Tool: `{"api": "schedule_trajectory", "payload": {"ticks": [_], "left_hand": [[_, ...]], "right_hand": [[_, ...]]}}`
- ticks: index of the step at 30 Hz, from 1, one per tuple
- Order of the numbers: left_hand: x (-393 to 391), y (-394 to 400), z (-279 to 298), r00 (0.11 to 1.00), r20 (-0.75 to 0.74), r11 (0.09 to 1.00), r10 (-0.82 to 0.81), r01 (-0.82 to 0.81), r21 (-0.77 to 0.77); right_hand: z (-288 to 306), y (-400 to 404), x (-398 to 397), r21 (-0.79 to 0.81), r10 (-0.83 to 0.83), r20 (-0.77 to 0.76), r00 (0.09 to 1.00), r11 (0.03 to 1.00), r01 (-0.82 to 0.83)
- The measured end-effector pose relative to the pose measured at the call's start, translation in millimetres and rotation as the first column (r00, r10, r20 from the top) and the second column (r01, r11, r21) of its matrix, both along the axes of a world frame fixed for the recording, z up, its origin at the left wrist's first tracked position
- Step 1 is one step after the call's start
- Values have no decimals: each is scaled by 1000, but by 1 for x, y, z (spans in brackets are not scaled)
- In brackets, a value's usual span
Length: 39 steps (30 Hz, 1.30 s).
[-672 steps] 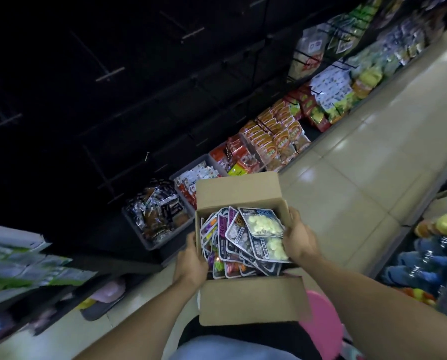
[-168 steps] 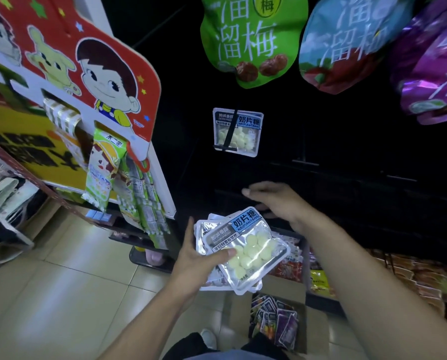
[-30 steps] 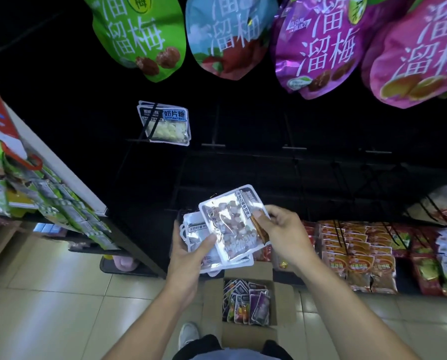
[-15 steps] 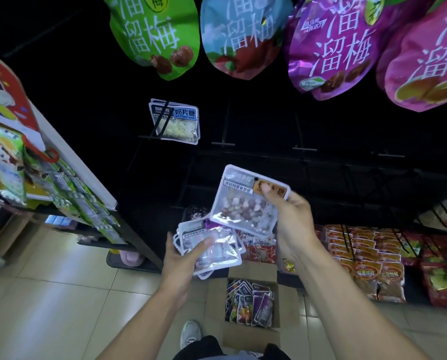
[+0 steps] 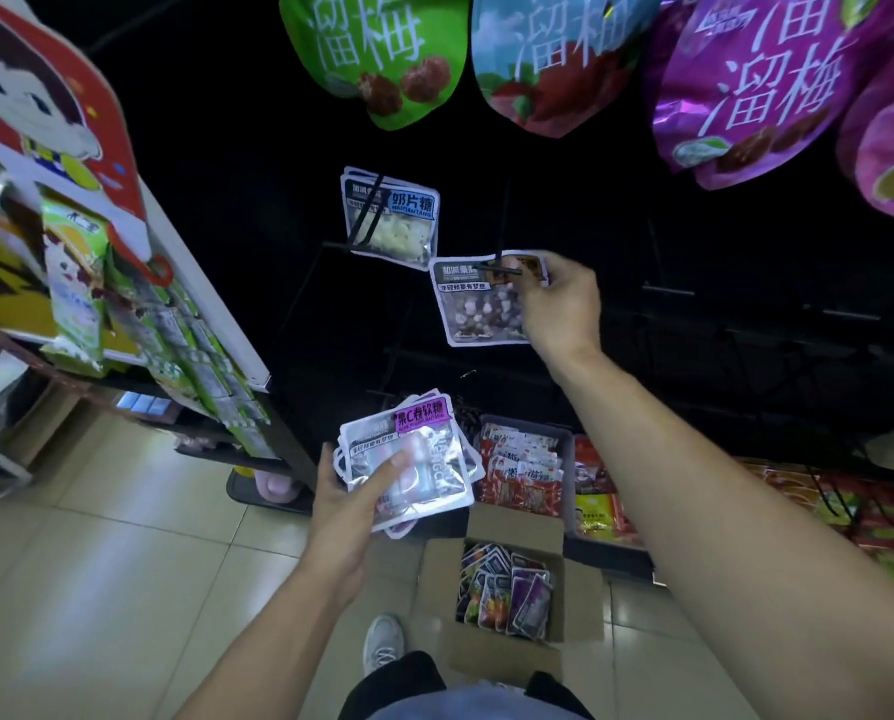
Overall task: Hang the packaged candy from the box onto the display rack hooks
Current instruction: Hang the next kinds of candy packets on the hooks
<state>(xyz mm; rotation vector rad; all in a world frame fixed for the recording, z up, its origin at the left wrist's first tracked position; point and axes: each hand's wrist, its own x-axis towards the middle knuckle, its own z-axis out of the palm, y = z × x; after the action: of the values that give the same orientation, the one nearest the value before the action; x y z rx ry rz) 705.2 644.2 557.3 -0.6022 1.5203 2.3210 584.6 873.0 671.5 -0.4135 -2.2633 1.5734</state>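
Our right hand (image 5: 559,304), gripping one candy pack (image 5: 478,304), has risen to a rack hook (image 5: 499,270), ready for threading; our left hand (image 5: 351,506) clasps the remaining stack (image 5: 408,459).

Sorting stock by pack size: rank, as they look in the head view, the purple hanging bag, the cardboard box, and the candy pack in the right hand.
1. Purple hanging bag, though nearness to the camera inflates it.
2. Cardboard box.
3. Candy pack in the right hand.
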Motion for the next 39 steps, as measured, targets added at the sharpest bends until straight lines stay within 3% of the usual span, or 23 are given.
{"api": "schedule_trajectory", "payload": {"ticks": [16, 39], "left_hand": [[-27, -5, 12, 993, -13, 993, -114, 115, 41], [-66, -8, 25, 941, -59, 942, -334, 334, -11]], "right_hand": [[-6, -10, 16, 39, -159, -50, 986, 986, 161], [-10, -18, 15, 41, -232, -75, 970, 971, 236]]}}
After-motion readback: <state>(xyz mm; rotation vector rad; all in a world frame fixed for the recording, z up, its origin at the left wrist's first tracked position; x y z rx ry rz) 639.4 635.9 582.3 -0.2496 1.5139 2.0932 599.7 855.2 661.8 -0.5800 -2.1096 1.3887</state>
